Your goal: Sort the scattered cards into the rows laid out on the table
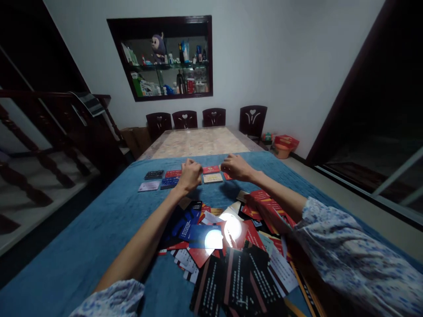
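Note:
My left hand (191, 175) is closed with curled fingers over the rows of cards, beside a red card (210, 169) and a cream card (213, 178). My right hand (237, 167) is closed too, above another red card (228, 176) that shows partly under it. What either hand's fingers hold, if anything, is hidden. Left of my left hand lie a black card (153, 175), a lilac card (149, 186) and a blue card (169, 183). A loose heap of cards spreads below my forearms, with a glossy blue card (198, 235) and black striped cards (238, 281) on top.
A blue cloth (99, 220) covers the near part of the table, and its patterned top (198, 140) shows beyond. Several dark chairs (214, 117) stand at the far end. A wooden railing (33, 145) is on the left; an orange bucket (282, 150) stands on the right floor.

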`<state>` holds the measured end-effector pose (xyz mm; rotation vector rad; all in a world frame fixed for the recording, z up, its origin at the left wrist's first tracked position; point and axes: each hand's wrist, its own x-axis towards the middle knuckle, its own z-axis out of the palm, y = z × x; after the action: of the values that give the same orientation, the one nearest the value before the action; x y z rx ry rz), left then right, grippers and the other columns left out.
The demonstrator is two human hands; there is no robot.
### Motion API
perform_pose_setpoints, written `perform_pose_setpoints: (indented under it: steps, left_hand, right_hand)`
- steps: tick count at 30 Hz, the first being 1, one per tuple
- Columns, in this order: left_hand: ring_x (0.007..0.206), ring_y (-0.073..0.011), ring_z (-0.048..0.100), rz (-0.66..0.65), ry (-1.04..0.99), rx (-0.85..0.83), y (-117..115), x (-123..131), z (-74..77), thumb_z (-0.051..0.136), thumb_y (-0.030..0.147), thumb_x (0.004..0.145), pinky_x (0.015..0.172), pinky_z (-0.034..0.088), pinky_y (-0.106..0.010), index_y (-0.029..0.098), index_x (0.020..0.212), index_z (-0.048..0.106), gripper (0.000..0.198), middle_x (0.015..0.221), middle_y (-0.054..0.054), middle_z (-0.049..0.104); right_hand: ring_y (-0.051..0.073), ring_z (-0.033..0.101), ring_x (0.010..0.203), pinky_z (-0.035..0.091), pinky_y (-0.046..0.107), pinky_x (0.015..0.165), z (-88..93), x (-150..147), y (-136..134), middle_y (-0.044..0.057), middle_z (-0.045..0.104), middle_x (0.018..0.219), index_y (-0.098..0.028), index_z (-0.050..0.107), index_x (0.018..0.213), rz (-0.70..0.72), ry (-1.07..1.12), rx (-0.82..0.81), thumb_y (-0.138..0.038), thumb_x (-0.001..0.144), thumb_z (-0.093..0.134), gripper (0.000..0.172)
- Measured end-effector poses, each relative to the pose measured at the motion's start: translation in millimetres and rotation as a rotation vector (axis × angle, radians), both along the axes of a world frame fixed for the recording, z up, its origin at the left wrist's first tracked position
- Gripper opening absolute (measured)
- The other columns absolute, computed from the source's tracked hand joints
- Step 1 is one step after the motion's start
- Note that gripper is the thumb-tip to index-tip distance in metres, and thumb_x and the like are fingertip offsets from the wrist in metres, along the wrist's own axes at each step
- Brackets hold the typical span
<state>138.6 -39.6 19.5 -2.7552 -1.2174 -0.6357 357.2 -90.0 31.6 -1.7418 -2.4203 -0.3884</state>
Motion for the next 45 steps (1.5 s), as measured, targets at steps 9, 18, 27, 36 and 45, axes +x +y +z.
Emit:
perform_pose_setpoints:
  steps: [9,18,27,36,45]
  left_hand:
    - [0.116,-0.0302,0.044,-0.06,-0.003,0.004,-32.9,20.8,2.9,0.044,0.009,0.09,0.092,0.037,-0.046,0.017,0.087,0.066,0.023,0.1,-0.011,0.069]
    - [0.114,-0.0299,0.046,-0.178,-0.027,0.018,-56.3,44.5,1.1,0.047,0.005,0.085,0.09,0.038,-0.046,0.017,0.085,0.065,0.022,0.099,-0.011,0.068]
    - [0.109,-0.0276,0.047,-0.363,-0.026,0.006,-77.5,75.1,-13.0,0.051,-0.001,0.077,0.092,0.038,-0.046,0.016,0.082,0.066,0.024,0.091,-0.009,0.068]
    - [0.12,-0.032,0.043,-0.632,0.089,-0.152,-99.6,106.9,-23.8,0.067,0.018,0.079,0.098,0.034,-0.049,0.017,0.088,0.069,0.009,0.101,-0.009,0.07]
    - [0.137,-0.0328,0.03,-0.881,0.247,-0.24,-113.3,108.2,-33.8,0.053,0.001,0.069,0.105,0.027,-0.052,0.024,0.108,0.066,0.047,0.133,-0.002,0.063]
  right_hand:
    - [0.023,0.049,0.096,0.026,0.033,0.073,-13.9,22.2,-43.8,0.01,0.07,0.097,-0.02,0.071,0.094,-0.036,0.038,0.05,-0.025,0.097,0.046,0.026]
    - [0.022,0.051,0.092,0.028,0.033,0.073,-50.2,57.9,-81.2,0.008,0.069,0.087,-0.02,0.069,0.086,0.026,0.07,0.157,-0.028,0.096,0.052,0.021]
    - [0.022,0.051,0.086,0.03,0.033,0.07,-60.9,94.7,-119.5,0.008,0.068,0.084,-0.021,0.067,0.085,0.083,0.147,0.226,-0.027,0.094,0.055,0.017]
    - [0.023,0.051,0.087,0.034,0.034,0.072,-78.9,114.9,-134.8,0.009,0.067,0.083,-0.02,0.069,0.087,0.048,0.257,0.24,-0.027,0.093,0.055,0.017]
    - [0.023,0.052,0.089,0.033,0.035,0.072,-87.8,114.1,-138.6,0.009,0.068,0.084,-0.02,0.069,0.086,0.062,0.25,0.249,-0.031,0.095,0.054,0.02]
